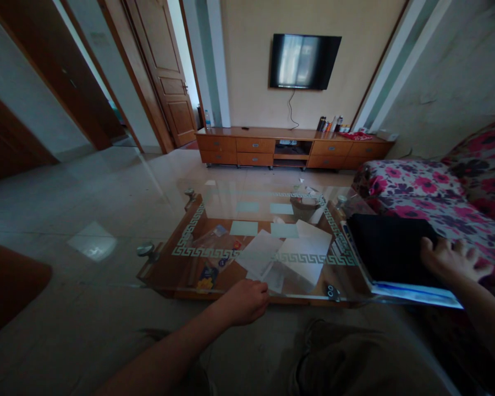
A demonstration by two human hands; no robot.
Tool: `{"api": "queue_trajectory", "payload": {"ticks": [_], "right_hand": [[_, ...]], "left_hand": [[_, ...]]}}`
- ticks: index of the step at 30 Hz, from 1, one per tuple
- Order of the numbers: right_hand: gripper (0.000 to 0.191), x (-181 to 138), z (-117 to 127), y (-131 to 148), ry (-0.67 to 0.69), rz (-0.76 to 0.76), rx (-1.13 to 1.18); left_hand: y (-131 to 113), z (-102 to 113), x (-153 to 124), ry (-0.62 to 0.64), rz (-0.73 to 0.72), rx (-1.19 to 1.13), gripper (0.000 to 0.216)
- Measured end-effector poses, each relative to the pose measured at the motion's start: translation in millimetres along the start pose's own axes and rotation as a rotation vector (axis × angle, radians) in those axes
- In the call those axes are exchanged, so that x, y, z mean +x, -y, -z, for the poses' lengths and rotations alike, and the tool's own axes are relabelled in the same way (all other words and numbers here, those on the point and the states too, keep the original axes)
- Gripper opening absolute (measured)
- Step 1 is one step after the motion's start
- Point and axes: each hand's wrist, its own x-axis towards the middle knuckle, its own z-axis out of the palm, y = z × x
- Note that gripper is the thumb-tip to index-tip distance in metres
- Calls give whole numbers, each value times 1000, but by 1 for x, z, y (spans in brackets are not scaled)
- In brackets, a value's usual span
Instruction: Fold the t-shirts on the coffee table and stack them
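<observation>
My left hand (247,301) is closed at the near edge of the glass coffee table (214,253), its fingers curled under, so whatever may be in them is hidden. On the table's right end lies a black folder or flat case (391,247), with white and blue edges showing beneath it. My right hand (454,259) rests over its right side, fingers apart and gripping nothing. White paper sheets (303,250) show through the glass between my hands. A small packet with blue and yellow (207,278) lies to their left.
A flower-patterned sofa (416,181) stands on the right, close to the table. Across the floor, a low wooden cabinet (253,146) carries several bottles, below a wall-mounted television (305,61). Metal fittings (146,250) stick out at the table's left side. A wooden door (169,82) stands ajar.
</observation>
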Motion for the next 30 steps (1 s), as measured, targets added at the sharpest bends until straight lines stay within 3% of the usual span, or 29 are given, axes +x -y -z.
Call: {"api": "queue_trajectory", "payload": {"ticks": [2, 6, 9, 12, 17, 20, 25, 30], "right_hand": [[72, -10, 18, 47, 24, 1, 53], [59, -50, 54, 159, 79, 288, 210], [55, -94, 59, 228, 310, 417, 314], [55, -141, 45, 266, 534, 543, 380], [71, -181, 26, 275, 723, 790, 342], [67, -174, 27, 267, 765, 777, 345], [52, -155, 18, 247, 768, 714, 277], [50, -150, 5, 234, 771, 731, 323]], "left_hand": [[4, 3, -1, -24, 31, 4, 15], [15, 12, -2, -105, 131, 42, 14], [24, 16, -5, -168, 231, 57, 18], [36, 13, -13, -198, 349, 42, 36], [57, -2, -31, -87, 525, -5, 73], [64, -7, -33, -16, 604, -20, 83], [66, -6, -24, 97, 656, -64, 79], [70, -7, -20, 113, 671, -93, 81]]}}
